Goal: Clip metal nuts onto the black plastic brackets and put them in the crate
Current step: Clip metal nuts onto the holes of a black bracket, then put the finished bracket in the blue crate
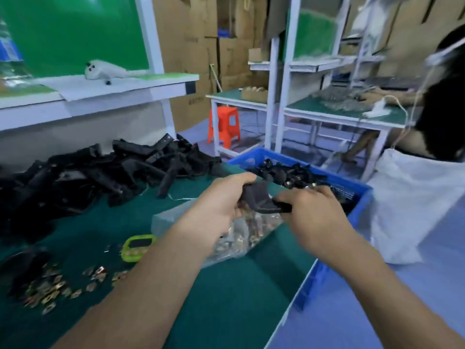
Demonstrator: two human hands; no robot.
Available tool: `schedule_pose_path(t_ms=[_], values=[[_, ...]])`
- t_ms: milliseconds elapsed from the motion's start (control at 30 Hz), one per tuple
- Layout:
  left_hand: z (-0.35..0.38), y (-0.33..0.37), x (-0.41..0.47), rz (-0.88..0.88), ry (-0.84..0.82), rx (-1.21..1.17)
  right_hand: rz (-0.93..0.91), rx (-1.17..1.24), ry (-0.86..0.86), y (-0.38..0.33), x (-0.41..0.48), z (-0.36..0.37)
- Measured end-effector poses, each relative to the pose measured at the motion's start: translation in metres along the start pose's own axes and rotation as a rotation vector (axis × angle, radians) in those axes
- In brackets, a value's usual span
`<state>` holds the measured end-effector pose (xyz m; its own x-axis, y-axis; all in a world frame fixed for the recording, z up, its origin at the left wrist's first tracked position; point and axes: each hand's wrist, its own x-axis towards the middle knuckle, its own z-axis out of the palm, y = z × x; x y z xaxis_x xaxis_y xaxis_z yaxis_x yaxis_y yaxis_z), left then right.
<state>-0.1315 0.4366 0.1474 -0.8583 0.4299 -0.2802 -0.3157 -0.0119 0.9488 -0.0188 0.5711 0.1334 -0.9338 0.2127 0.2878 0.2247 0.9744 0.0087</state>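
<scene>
Black plastic bracket (261,200) clamped at both ends: left hand (216,207) curled over its top, right hand (314,210) pinching the lower tip, probably bracing it for a nut, though blur hides any nut there. It hovers over the bag of nuts (241,235), blue crate (359,209) just beyond for a short drop.

just beside the crate (353,184), the bracket (261,200) shows only its middle: the left grip (216,210) covers one end and the right grip (314,215) the other, so whether a nut sits on it cannot be told. the bag of nuts (254,231) beside the crate lies half under the left wrist. well apart from the crate, the bracket pile (75,177) is cut by the picture's edge, and the timer (137,248) display is too blurred to read.
</scene>
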Motion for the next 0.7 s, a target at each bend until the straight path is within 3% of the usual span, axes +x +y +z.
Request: schedule_pose_path(t_ms=[167, 300, 500, 700], values=[[0.068, 0.015, 0.035, -0.117, -0.16, -0.083, 0.256, 0.068, -0.033, 0.087, 0.074, 0.026], [0.071, 0.029, 0.04, 0.019, -0.092, 0.039, 0.437, 0.069, -0.258, 0.124, 0.149, 0.045], [-0.036, 0.064, 0.03, 0.288, 0.168, 0.114, 0.289, 0.399, -0.092, 0.038, 0.156, 0.084], [-0.169, 0.04, 0.002, 0.326, 0.47, 0.093, 0.072, 0.669, -0.046, -0.076, 0.15, 0.053]])
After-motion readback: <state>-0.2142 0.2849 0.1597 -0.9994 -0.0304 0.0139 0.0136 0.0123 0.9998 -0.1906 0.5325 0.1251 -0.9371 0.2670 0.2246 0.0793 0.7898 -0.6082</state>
